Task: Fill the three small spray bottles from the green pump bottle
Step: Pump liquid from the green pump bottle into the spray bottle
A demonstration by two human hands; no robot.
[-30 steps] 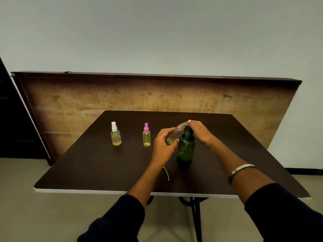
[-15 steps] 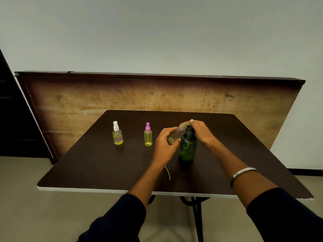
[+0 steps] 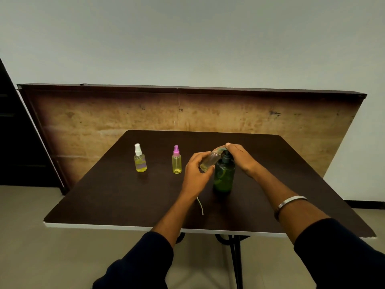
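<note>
At frame centre, left hand grips tilted clear spray bottle | right hand presses pump of green pump bottle | two capped bottles stand left

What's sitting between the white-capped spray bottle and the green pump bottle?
In the head view: the pink-capped spray bottle, then the left hand holding the clear bottle.

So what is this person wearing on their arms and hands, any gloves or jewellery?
No gloves: both the left hand and the right hand are bare. Each forearm shows below a dark long sleeve pushed up toward the elbow. The right wrist carries a plain silver-coloured metal bangle. No rings or watch can be made out.
</note>
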